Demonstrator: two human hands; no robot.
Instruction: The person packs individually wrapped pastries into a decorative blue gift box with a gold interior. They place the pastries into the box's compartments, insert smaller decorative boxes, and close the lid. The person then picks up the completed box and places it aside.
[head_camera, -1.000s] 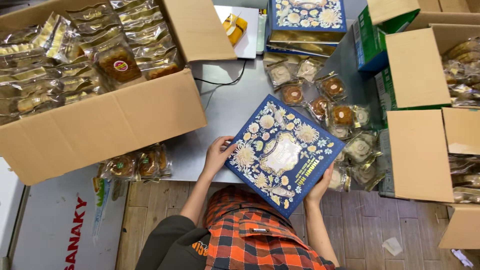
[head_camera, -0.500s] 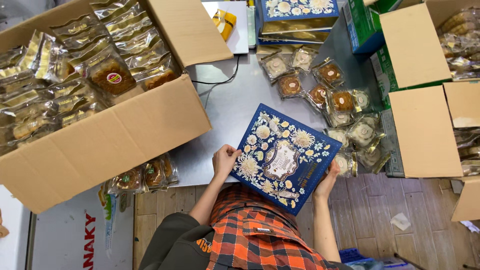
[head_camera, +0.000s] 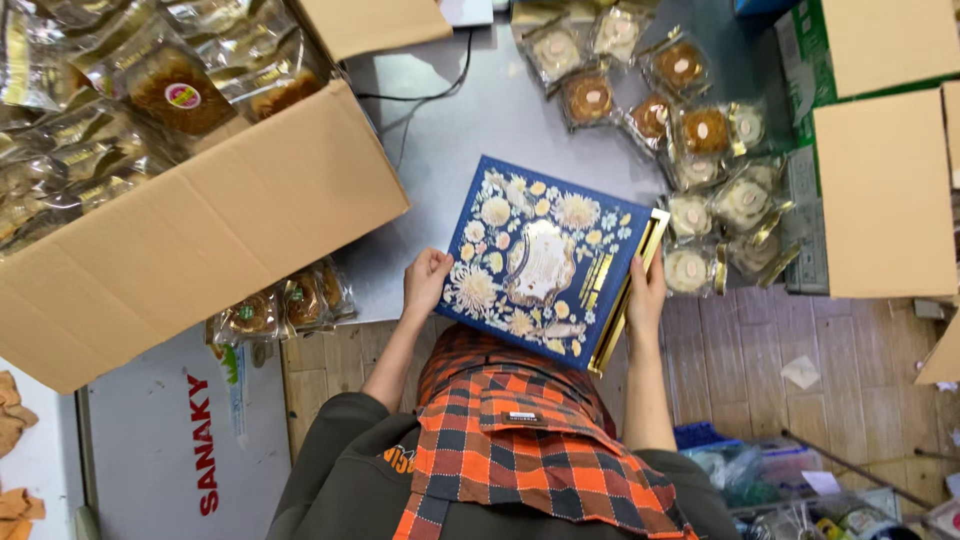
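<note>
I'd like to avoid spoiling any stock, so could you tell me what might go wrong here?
The blue box overhangs the table edge, held only by the left hand and right hand; it could slip. Its lid looks shifted, showing a gold edge, so it may open. The wrapped cakes nearby could get knocked.

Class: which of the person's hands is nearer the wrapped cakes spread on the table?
Right. The right hand grips the blue box beside the cakes; the left hand holds the far edge.

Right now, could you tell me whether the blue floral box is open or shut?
Slightly open: the blue floral box shows a gold inner edge along its right side.
</note>
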